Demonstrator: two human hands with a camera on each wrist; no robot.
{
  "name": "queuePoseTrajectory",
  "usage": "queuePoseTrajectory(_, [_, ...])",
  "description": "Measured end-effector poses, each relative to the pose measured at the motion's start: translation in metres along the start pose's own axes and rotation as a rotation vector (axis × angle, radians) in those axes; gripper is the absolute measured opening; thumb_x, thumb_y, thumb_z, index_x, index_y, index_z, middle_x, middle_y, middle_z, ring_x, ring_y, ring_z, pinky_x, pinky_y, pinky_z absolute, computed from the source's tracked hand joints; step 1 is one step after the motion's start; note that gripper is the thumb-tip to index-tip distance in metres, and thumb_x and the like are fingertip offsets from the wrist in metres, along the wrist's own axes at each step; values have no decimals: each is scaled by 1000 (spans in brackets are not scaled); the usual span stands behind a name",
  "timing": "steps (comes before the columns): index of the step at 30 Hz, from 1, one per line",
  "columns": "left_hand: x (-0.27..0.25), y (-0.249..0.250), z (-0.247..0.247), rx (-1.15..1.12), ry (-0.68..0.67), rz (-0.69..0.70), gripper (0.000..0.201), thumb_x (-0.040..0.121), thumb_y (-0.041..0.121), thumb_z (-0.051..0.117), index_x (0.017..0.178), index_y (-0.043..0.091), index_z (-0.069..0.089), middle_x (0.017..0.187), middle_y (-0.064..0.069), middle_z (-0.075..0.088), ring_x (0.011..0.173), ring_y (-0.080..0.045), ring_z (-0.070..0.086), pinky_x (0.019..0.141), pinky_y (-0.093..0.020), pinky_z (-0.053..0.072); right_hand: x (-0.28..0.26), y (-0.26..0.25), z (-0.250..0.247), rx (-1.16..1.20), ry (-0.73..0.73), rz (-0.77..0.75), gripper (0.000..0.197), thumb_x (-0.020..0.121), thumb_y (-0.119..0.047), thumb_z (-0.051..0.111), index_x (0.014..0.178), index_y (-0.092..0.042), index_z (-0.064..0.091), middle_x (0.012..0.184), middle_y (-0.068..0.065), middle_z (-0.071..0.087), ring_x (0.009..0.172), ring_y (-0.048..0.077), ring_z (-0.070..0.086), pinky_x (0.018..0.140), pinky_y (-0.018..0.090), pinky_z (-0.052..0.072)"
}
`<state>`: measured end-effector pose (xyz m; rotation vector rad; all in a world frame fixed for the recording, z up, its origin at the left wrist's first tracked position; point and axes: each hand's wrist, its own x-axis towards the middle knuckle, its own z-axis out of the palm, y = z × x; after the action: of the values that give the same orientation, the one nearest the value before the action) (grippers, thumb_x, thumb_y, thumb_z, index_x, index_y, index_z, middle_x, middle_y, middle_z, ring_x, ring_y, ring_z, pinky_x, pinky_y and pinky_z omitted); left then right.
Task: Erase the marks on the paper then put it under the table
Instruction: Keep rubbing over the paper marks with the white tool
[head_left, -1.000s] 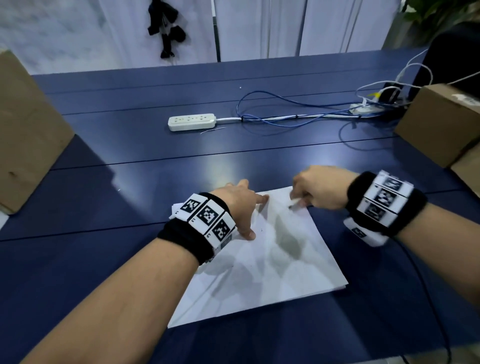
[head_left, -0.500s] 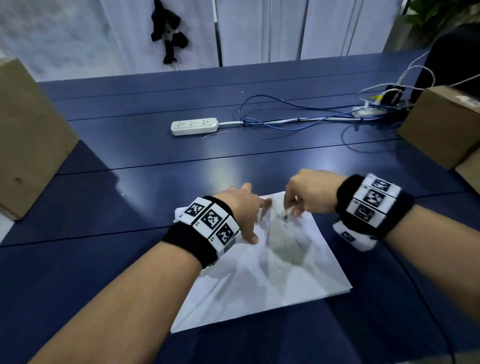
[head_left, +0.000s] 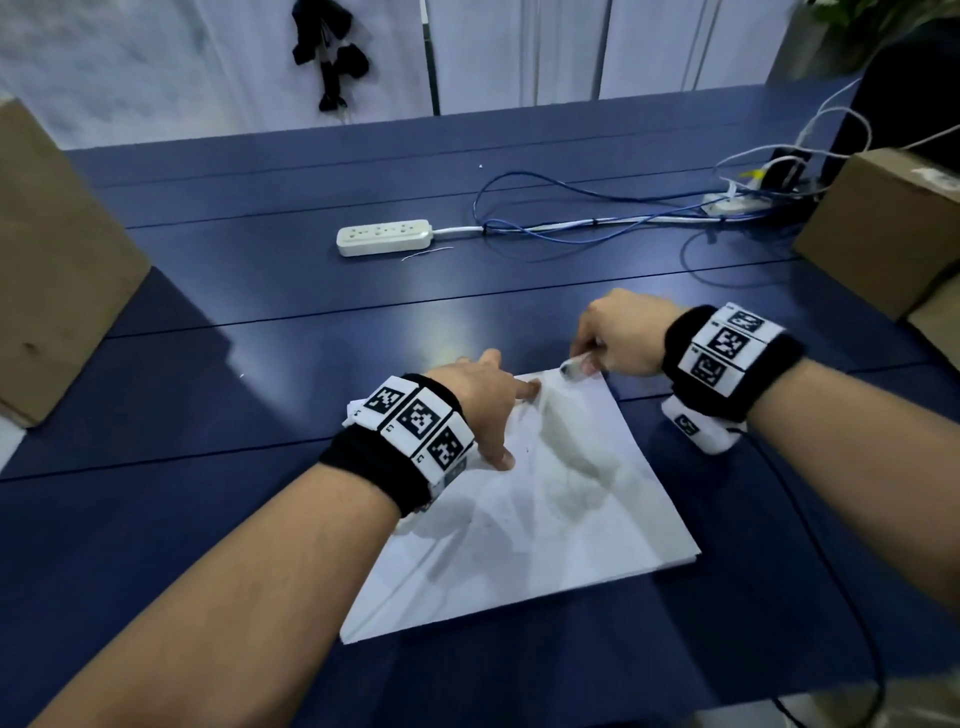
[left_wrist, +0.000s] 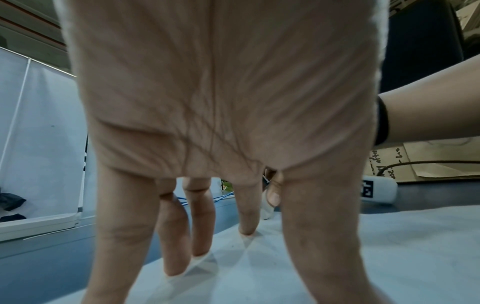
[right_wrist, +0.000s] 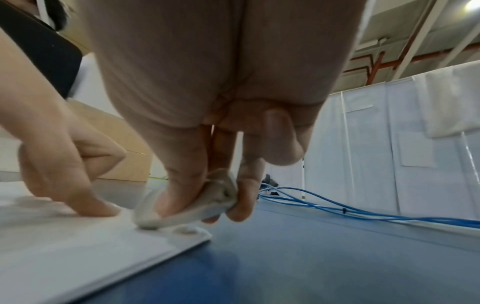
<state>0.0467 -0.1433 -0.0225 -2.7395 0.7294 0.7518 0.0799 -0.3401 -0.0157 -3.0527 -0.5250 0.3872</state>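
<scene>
A white sheet of paper (head_left: 545, 519) lies on a thin stack on the dark blue table (head_left: 260, 322), with faint marks near its middle. My left hand (head_left: 493, 410) presses down on the sheet's far left part with spread, straight fingertips (left_wrist: 246, 228). At the paper's far corner my right hand (head_left: 602, 348) pinches a worn white eraser (right_wrist: 187, 207) between thumb and fingers. The eraser's tip touches the paper (right_wrist: 78, 246) close to the left hand's fingers (right_wrist: 85, 205).
A white power strip (head_left: 384, 237) with blue cables (head_left: 571, 223) lies across the table behind the paper. Cardboard boxes stand at the left (head_left: 57, 260) and the right (head_left: 883, 228). A black cable (head_left: 831, 571) runs from my right wrist toward the near edge.
My right hand with the eraser slid left over the paper's far part, then back right to its far corner. The left hand kept pressing in place.
</scene>
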Motion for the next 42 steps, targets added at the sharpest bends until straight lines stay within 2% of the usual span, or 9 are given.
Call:
queuePoseTrajectory(6, [3,-2,0,-15,-11,-7,88,75,50,78,149,42,29,130,-7,34,118,-34,46,94,-48,49,-25,1,11,-67,-119,-163,18,83,-41,71,94,-28,76,92,-8,71,88,19,62,80,38,53])
queuePoseTrajectory(12, [1,-1,1,19,18,2,87,75,51,77,148,45,28,128,-7,36,116,-34,48,85,-41,49,-5,1,3,-38,12,38,28,85,-51,62,96,-28,75,84,-1,72,85,26,64,74,36,56])
queuePoseTrajectory(17, [4,-2,1,21,-17,-7,92,76,52,76,151,44,23,132,-7,33,118,-35,46,94,-49,49,-23,5,18,-130,-27,-62,32,88,-55,53,84,-26,65,83,0,67,84,30,62,70,41,56])
queuePoseTrajectory(23, [-3,1,0,62,18,16,88,78,52,75,151,36,28,129,-8,38,114,-32,49,91,-45,50,-40,-6,25,-299,-2,-76,21,93,-35,51,90,-22,67,97,-3,58,92,29,61,68,36,51])
queuePoseTrajectory(27, [-19,-6,8,26,151,77,50,82,50,71,118,17,60,107,-4,51,87,-21,47,72,-33,44,-44,-18,25,-401,13,-72,21,97,-33,52,94,-18,66,100,-2,55,90,25,61,60,30,34])
queuePoseTrajectory(30, [-35,-18,23,-120,264,84,23,94,41,56,94,20,65,96,2,60,96,-23,57,69,-33,46,-46,-19,27,-378,20,-88,24,98,-34,51,93,-17,67,95,-3,52,91,26,61,62,31,38])
queuePoseTrajectory(33, [-59,-20,36,-201,320,-9,28,102,39,40,97,30,66,108,7,56,100,-18,58,59,-29,36,-48,-20,28,-379,29,-112,25,98,-34,50,92,-16,66,92,-3,50,91,26,61,63,32,40])
queuePoseTrajectory(36, [-84,-12,49,-195,311,44,23,92,51,54,99,31,61,108,12,52,102,-13,55,78,-34,47,-48,-20,30,-387,40,-121,29,100,-37,47,93,-16,66,99,-2,57,92,25,62,62,31,38])
queuePoseTrajectory(42, [-94,6,65,-152,217,137,68,79,64,64,139,37,47,140,16,40,125,-11,42,94,-39,48,-51,-21,27,-366,18,-102,34,101,-41,43,92,-16,65,96,-3,52,90,26,61,64,31,40])
